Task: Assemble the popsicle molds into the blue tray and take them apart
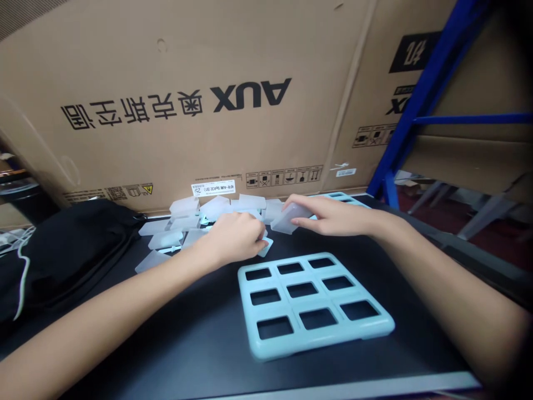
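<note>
My right hand (pixel 322 214) grips a translucent frosted plastic box (pixel 288 219) between thumb and fingers, just above the black table top. To its left, my left hand (pixel 236 236) is closed, its fingers pinching a small light-blue plastic piece (pixel 265 248). Behind and left of that hand lie several more frosted boxes (pixel 184 207), with a few light-blue parts (pixel 170 249) among them. Nearer to me, a light-blue plastic frame (pixel 280 347) with rows of rectangular openings lies flat on the table.
A black cloth bag (pixel 83 244) and a white cable (pixel 23 278) sit at the left. Large cardboard boxes (pixel 175 150) stand behind the table (pixel 187 344). A blue metal post (pixel 433 94) rises at the right. Another light-blue frame (pixel 339 196) is partly hidden behind my right hand.
</note>
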`<move>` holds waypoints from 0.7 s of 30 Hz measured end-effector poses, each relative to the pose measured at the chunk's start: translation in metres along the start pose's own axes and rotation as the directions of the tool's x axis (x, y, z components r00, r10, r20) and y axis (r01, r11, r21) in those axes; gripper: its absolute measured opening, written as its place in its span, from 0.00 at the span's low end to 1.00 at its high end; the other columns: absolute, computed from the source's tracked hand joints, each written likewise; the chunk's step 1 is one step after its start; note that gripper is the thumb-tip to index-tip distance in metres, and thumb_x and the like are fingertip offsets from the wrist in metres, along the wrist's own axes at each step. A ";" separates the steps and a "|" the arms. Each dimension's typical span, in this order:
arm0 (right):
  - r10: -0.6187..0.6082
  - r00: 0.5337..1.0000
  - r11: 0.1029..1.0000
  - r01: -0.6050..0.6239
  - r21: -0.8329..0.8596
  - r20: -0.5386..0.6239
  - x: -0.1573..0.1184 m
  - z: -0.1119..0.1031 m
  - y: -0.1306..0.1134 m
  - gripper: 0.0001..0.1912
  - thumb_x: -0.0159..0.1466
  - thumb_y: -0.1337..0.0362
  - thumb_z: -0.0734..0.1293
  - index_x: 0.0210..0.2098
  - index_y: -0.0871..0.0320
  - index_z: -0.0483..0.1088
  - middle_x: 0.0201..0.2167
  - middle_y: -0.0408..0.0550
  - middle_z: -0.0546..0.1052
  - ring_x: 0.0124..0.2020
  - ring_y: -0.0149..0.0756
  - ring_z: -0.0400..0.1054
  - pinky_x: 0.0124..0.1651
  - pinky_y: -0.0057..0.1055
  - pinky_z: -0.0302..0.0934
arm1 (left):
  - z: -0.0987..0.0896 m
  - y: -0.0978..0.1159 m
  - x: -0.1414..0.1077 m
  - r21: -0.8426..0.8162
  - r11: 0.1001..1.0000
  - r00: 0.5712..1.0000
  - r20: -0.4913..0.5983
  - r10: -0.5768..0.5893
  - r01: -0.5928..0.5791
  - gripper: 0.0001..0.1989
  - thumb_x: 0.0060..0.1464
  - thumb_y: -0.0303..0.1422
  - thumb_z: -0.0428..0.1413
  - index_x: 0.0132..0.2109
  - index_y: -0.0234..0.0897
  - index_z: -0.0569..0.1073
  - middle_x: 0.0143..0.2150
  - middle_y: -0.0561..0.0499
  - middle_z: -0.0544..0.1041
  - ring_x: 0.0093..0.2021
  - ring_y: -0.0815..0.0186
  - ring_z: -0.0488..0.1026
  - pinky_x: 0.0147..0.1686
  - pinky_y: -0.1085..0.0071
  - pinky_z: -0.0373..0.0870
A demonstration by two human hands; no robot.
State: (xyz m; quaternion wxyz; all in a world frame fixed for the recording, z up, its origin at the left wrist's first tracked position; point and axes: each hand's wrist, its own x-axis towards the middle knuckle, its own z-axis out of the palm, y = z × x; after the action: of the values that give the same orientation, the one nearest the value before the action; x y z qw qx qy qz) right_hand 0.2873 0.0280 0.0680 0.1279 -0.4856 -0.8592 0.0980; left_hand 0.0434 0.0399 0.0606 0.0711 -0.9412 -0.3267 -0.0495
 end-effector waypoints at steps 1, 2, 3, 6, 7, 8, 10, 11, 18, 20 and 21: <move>0.012 1.000 1.000 -0.012 -0.007 -0.003 -0.001 0.000 0.003 0.18 0.63 0.51 0.61 0.48 0.53 0.67 0.44 0.50 0.77 0.41 0.46 0.70 0.39 0.34 0.61 | 0.004 -0.001 0.006 0.000 1.000 1.000 0.015 -0.008 0.008 0.12 0.57 0.41 0.54 0.37 0.39 0.78 0.35 0.45 0.78 0.35 0.55 0.75 0.28 0.66 0.65; 0.021 1.000 1.000 -0.021 -0.012 -0.004 -0.003 -0.001 0.006 0.18 0.63 0.51 0.61 0.48 0.54 0.67 0.44 0.50 0.77 0.41 0.46 0.70 0.39 0.35 0.61 | 0.008 -0.001 0.011 -0.006 1.000 0.999 0.031 -0.009 0.009 0.13 0.56 0.42 0.55 0.37 0.39 0.79 0.35 0.45 0.78 0.36 0.54 0.75 0.28 0.66 0.66; 0.027 1.000 1.000 -0.027 -0.015 -0.001 -0.004 -0.001 0.009 0.18 0.63 0.52 0.61 0.48 0.54 0.67 0.44 0.51 0.77 0.42 0.47 0.70 0.40 0.35 0.61 | 0.013 -0.002 0.014 -0.018 1.000 0.999 0.046 -0.002 0.003 0.13 0.55 0.43 0.56 0.37 0.39 0.79 0.35 0.45 0.78 0.36 0.53 0.75 0.28 0.66 0.66; 0.036 0.999 0.999 -0.036 -0.017 0.023 -0.006 -0.003 0.013 0.17 0.63 0.55 0.61 0.48 0.54 0.67 0.45 0.51 0.76 0.44 0.47 0.69 0.42 0.36 0.60 | 0.025 -0.004 0.015 -0.077 0.996 0.996 0.066 0.052 -0.047 0.11 0.55 0.40 0.56 0.38 0.41 0.79 0.37 0.47 0.79 0.37 0.54 0.76 0.30 0.65 0.68; 0.038 0.999 0.999 -0.037 -0.013 0.029 -0.007 -0.004 0.013 0.16 0.63 0.55 0.61 0.48 0.54 0.67 0.46 0.51 0.76 0.44 0.46 0.69 0.43 0.36 0.60 | 0.028 -0.004 0.015 -0.108 0.991 0.994 0.063 0.084 -0.077 0.10 0.55 0.38 0.55 0.40 0.41 0.79 0.38 0.47 0.79 0.38 0.55 0.76 0.31 0.65 0.69; 0.039 0.999 0.999 -0.038 -0.006 0.034 -0.007 -0.005 0.012 0.16 0.63 0.56 0.61 0.48 0.54 0.67 0.46 0.51 0.76 0.45 0.46 0.69 0.43 0.36 0.60 | 0.032 -0.005 0.015 -0.145 0.983 0.991 0.054 0.122 -0.114 0.10 0.56 0.36 0.55 0.41 0.42 0.79 0.39 0.48 0.80 0.39 0.56 0.76 0.33 0.65 0.69; 0.035 0.999 0.999 -0.036 0.018 0.037 -0.008 -0.006 0.008 0.17 0.63 0.55 0.61 0.48 0.54 0.67 0.46 0.51 0.76 0.45 0.46 0.69 0.43 0.36 0.61 | 0.037 -0.005 0.015 -0.225 0.956 0.981 0.012 0.195 -0.187 0.11 0.56 0.33 0.54 0.43 0.41 0.79 0.43 0.49 0.79 0.43 0.59 0.76 0.38 0.66 0.70; 0.033 0.999 0.999 -0.034 0.026 0.035 -0.008 -0.007 0.007 0.17 0.63 0.55 0.61 0.49 0.55 0.67 0.46 0.51 0.76 0.44 0.45 0.69 0.42 0.35 0.61 | 0.039 -0.005 0.016 -0.263 0.941 0.976 -0.010 0.219 -0.214 0.11 0.56 0.32 0.54 0.43 0.41 0.79 0.44 0.48 0.79 0.44 0.60 0.75 0.41 0.67 0.70; -0.004 1.000 1.000 0.004 -0.023 0.001 -0.007 -0.001 -0.005 0.22 0.61 0.54 0.63 0.54 0.52 0.65 0.41 0.47 0.77 0.34 0.40 0.70 0.33 0.32 0.60 | 0.049 -0.009 0.020 -0.531 0.836 0.989 -0.034 0.142 -0.138 0.11 0.50 0.33 0.61 0.41 0.38 0.69 0.36 0.52 0.77 0.36 0.63 0.75 0.34 0.71 0.71; -0.062 0.998 0.998 0.062 -0.011 -0.025 -0.004 0.003 -0.008 0.22 0.61 0.55 0.64 0.53 0.51 0.66 0.39 0.46 0.78 0.33 0.40 0.70 0.33 0.32 0.60 | 0.052 -0.011 0.021 -0.615 0.781 0.994 -0.041 0.102 -0.106 0.17 0.47 0.33 0.63 0.40 0.38 0.64 0.34 0.53 0.76 0.35 0.64 0.75 0.33 0.71 0.71; -0.094 0.995 0.996 0.094 0.000 -0.039 -0.002 0.005 -0.009 0.21 0.60 0.55 0.65 0.53 0.51 0.67 0.37 0.45 0.78 0.33 0.40 0.70 0.33 0.31 0.60 | 0.053 -0.012 0.022 -0.646 0.758 0.995 -0.039 0.089 -0.093 0.18 0.46 0.33 0.64 0.39 0.39 0.62 0.33 0.54 0.75 0.34 0.64 0.75 0.33 0.71 0.71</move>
State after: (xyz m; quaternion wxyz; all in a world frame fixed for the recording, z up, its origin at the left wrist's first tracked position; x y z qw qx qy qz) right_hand 0.2791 0.0209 0.0653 0.1497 -0.4461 -0.8784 0.0832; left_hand 0.0557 0.0710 0.0128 -0.2545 -0.9225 -0.2433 -0.1581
